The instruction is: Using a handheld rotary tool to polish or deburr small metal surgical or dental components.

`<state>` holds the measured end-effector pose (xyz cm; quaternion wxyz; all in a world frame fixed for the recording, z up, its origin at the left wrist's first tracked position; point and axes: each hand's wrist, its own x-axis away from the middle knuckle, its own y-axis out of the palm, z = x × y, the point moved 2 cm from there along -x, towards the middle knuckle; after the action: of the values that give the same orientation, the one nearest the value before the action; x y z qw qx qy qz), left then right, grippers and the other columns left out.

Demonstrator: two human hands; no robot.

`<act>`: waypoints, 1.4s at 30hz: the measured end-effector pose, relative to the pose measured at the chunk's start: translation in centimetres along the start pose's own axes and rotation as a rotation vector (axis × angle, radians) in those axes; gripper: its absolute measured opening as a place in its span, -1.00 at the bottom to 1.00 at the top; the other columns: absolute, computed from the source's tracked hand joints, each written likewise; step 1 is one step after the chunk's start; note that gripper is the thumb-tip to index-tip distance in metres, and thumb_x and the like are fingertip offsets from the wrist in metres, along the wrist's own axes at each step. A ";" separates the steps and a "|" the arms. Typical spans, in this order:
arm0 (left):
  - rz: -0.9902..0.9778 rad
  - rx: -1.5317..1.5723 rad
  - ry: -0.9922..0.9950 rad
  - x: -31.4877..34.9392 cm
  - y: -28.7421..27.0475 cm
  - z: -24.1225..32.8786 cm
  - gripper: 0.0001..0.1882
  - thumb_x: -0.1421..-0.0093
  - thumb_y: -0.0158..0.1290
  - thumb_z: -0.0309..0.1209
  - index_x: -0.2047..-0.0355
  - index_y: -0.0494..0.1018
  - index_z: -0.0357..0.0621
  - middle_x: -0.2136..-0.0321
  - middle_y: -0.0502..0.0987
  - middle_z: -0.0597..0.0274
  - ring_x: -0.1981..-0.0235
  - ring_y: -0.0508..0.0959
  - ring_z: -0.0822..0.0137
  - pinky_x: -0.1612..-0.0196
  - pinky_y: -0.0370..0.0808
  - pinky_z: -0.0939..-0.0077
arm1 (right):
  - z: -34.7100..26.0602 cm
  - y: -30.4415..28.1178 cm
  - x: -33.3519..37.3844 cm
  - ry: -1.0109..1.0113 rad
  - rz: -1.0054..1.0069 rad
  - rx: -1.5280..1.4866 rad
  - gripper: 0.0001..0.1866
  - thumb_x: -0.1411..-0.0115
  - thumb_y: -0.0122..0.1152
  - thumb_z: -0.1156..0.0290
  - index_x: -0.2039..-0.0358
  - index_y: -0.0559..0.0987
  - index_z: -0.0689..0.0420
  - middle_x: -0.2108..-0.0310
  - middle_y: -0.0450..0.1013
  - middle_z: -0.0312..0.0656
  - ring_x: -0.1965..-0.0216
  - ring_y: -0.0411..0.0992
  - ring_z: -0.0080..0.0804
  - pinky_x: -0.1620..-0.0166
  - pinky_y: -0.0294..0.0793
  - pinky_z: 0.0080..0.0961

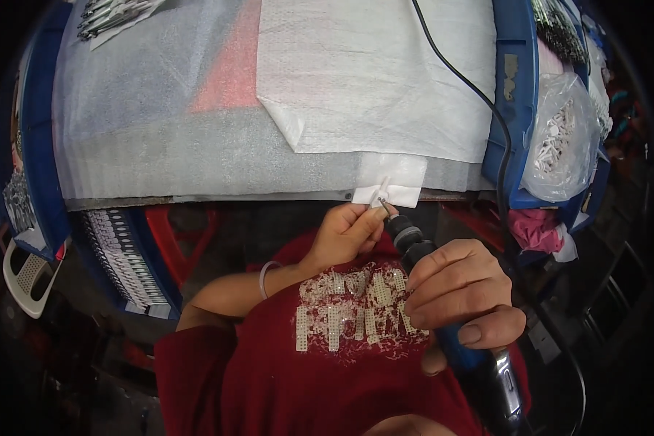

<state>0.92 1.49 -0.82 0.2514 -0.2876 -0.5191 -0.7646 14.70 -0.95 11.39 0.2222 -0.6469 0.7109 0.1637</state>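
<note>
pinching white piece [382, 190] between left fingers [368, 220]

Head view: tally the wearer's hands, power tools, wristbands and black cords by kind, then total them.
Hands: 2, the left hand and the right hand
Power tools: 1, the blue and black power tool in the right hand
Wristbands: 1, a pale wristband on the left arm
Black cords: 1 black cord
Total: 5

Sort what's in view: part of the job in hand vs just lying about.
In hand:
- blue-and-black rotary tool, right hand
- small white piece, left hand
- white sheet at it

Apparently lying about:
- crumpled pink material
- clear plastic bag (maybe stock)
</note>
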 end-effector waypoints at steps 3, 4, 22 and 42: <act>-0.028 0.029 0.000 0.0 -0.1 -0.1 -0.74 -0.35 -0.07 -0.34 0.13 0.49 -0.26 0.63 0.33 0.47 0.66 0.22 0.67 0.63 0.14 0.79 | 0.3 0.2 -0.1 -0.010 0.032 -0.002 -0.48 -0.07 0.38 0.17 0.16 0.25 0.08 0.52 0.52 -0.16 0.56 0.54 -0.38 0.44 0.58 -0.48; -0.030 0.030 -0.002 0.0 -0.2 0.0 -0.74 -0.35 -0.07 -0.34 0.13 0.49 -0.26 0.63 0.33 0.47 0.66 0.22 0.67 0.63 0.14 0.79 | 0.3 0.2 -0.2 -0.006 0.028 -0.004 -0.49 -0.06 0.38 0.18 0.17 0.25 0.08 0.52 0.52 -0.16 0.56 0.54 -0.38 0.44 0.58 -0.48; -0.073 0.018 0.071 0.1 -0.5 -0.5 -0.78 -0.34 -0.10 -0.40 0.18 0.49 -0.24 0.54 0.42 0.48 0.59 0.28 0.71 0.55 0.17 0.83 | 0.5 0.9 -1.0 0.082 0.054 -0.056 -0.71 0.29 0.49 0.47 0.65 0.49 0.29 0.52 0.49 -0.02 0.50 0.52 -0.20 0.39 0.56 -0.37; -0.013 -0.116 0.148 -0.7 -1.1 -1.3 -0.75 -0.33 -0.04 -0.36 0.38 0.52 -0.27 0.65 0.40 0.45 0.64 0.31 0.67 0.58 0.25 0.74 | 0.8 1.0 -1.6 -0.015 0.059 -0.046 -0.72 0.22 0.41 0.44 0.66 0.47 0.34 0.61 0.46 -0.03 0.61 0.47 -0.25 0.54 0.49 -0.45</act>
<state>0.43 0.66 -2.35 0.2669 -0.2411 -0.4557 -0.8142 13.85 0.95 11.50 0.2077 -0.6292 0.7241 0.1913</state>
